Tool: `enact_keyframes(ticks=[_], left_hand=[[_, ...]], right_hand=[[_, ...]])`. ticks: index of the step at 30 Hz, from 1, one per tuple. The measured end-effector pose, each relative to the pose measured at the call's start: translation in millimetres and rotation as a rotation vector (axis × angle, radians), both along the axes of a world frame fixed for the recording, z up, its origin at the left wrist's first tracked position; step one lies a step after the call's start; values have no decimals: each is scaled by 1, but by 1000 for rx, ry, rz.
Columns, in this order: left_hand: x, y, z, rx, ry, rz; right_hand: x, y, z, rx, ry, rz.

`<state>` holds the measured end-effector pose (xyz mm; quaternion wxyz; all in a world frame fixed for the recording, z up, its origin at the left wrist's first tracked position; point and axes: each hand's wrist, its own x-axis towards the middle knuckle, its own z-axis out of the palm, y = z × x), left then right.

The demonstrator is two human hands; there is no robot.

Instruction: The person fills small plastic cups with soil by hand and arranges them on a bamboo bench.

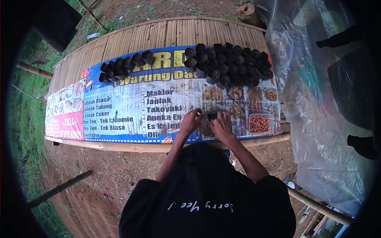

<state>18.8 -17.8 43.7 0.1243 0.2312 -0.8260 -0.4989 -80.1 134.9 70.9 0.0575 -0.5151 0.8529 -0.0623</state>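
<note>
My left hand (193, 121) is over the printed banner (115, 95), its fingers curled together close to the left side of a small black planting bag (212, 116). Whatever those fingers pinch is too small to make out. My right hand (222, 125) grips that bag from its right side, and the two hands almost meet. Just below the bag, a patch of brown soil (204, 129) shows between my wrists. To the right of my right hand sits a clear tub of reddish-brown seeds or nuts (259, 124).
Many soil-filled black bags (240, 67) stand grouped at the back right of the bamboo table (206, 29). A smaller cluster of black bags (115, 69) stands at the back left. Clear plastic sheeting (317, 119) hangs along the right. A bamboo pole (317, 206) lies lower right.
</note>
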Motion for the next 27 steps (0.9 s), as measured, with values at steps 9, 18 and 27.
enact_keyframes(ticks=[9, 18, 27], left_hand=[[5, -4, -10, -26, 56, 20], [-16, 15, -2, -78, -39, 33], [-19, 24, -2, -368, -171, -30]], right_hand=[[-13, 15, 8, -88, -165, -62], [-43, 26, -15, -648, -842, -501], [-18, 12, -35, -297, -485, -457]])
